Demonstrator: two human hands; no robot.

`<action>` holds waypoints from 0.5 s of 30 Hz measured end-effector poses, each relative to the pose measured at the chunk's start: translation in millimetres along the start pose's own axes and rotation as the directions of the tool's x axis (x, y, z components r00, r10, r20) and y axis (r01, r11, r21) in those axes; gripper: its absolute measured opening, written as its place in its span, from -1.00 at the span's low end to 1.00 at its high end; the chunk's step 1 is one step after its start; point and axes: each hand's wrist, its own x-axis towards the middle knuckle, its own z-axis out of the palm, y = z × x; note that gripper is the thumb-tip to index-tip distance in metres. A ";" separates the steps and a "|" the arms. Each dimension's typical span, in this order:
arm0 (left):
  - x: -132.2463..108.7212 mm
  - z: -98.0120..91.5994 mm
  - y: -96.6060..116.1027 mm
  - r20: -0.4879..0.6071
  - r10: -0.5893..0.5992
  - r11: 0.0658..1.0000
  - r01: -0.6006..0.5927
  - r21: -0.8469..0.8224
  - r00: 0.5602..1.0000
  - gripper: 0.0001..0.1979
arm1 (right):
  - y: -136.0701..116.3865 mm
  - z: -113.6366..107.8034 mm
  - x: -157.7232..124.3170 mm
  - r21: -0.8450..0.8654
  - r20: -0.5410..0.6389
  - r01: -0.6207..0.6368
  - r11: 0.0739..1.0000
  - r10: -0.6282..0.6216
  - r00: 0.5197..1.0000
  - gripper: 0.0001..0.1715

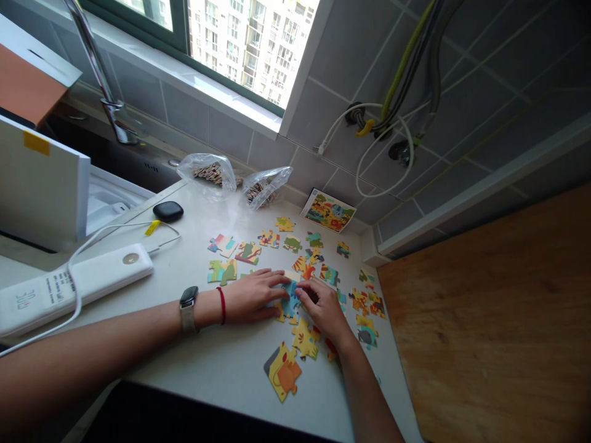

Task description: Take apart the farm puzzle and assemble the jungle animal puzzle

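Nearest camera: left forearm (106, 357) at lower left, right forearm (369, 394) at lower right, both angling in over white tabletop (207, 375) toward the middle. Key relation: blue puzzle piece (290, 303) between both hands, below frame centre, at left fingertips and directly left of right thumb and index finger. Visible blue strip running roughly top to bottom in frame; partly covered, so true long axis unclear. Neither hand clearly nearer. Left hand (253, 297) palm down, low and flat, fingers pointing right, slightly spread, thumb apart, nothing clamped. Right hand (326, 309) bent in at wrist, fingers curled leftward, thumb and index close together at piece's right edge; cannot tell if pinching or only pressing. Yellow piece (305, 339) just below, corner piece (282, 373) under that; cannot tell if joined. More loose pieces (223, 271) upper left and right of hands; picture card (329, 210) propped near wall (344, 181).
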 end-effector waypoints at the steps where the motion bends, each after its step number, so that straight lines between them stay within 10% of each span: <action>1: -0.2 0.1 0.0 -0.001 0.000 1.000 0.000 -0.005 1.000 -0.67 | 0.0 -0.3 0.1 0.032 -0.028 0.018 0.999 -0.017 0.999 -0.58; 5: -0.4 -1.5 1.9 0.002 -0.019 1.000 0.019 -0.016 1.000 -0.53 | -3.0 -1.8 -1.2 0.150 -0.159 0.058 0.987 -0.034 0.987 -0.30; 15: -1.5 0.1 4.3 0.000 -0.030 0.998 0.030 -0.059 1.000 -0.32 | -10.4 -1.0 -6.3 0.266 -0.426 -0.074 0.961 0.186 0.885 -0.43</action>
